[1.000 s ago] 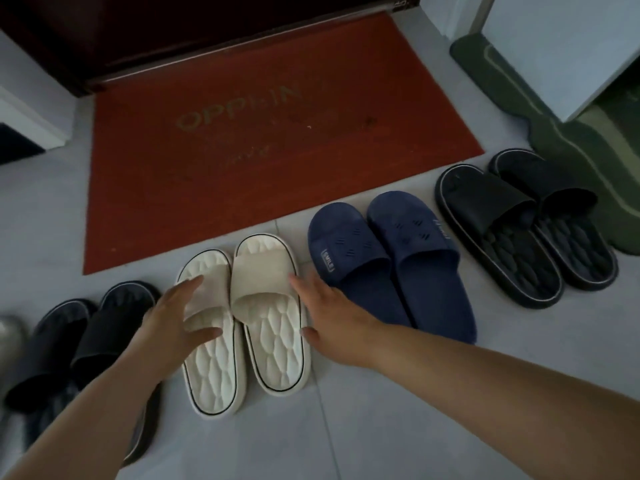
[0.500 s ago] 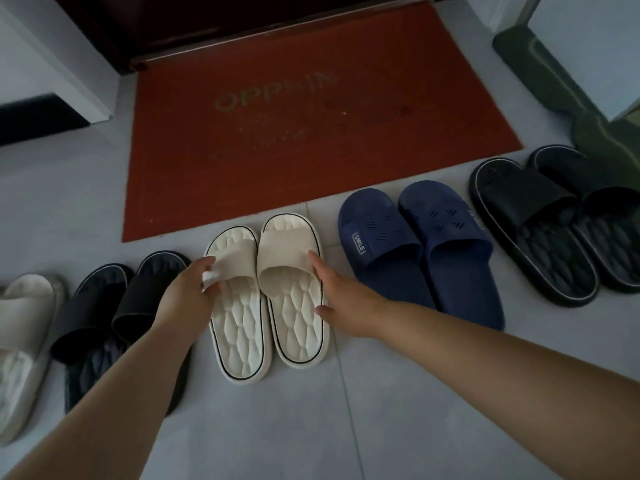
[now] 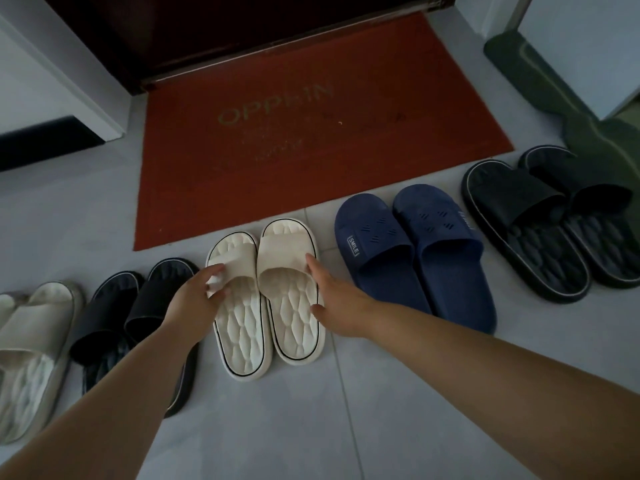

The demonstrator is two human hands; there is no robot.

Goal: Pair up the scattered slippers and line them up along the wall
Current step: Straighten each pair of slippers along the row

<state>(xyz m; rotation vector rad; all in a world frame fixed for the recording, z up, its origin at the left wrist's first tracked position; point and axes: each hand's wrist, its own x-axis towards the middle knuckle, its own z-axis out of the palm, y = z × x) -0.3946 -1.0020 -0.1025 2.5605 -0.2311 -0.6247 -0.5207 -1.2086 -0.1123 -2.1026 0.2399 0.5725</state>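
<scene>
Squaring up cream pair [image 3: 266,299] mid-row on floor just below red mat [image 3: 311,140]; left hand [image 3: 194,299] pinching left slipper's strap, right hand [image 3: 336,303] open flat against right slipper's outer edge, pressing both together, likely so toes align

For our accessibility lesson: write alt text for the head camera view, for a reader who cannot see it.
Two bare hands square up a cream slipper pair on grey floor tiles: left hand on the left strap, right hand against the right slipper's outer edge. Navy slippers and black pairs flank them before a red doormat.
</scene>
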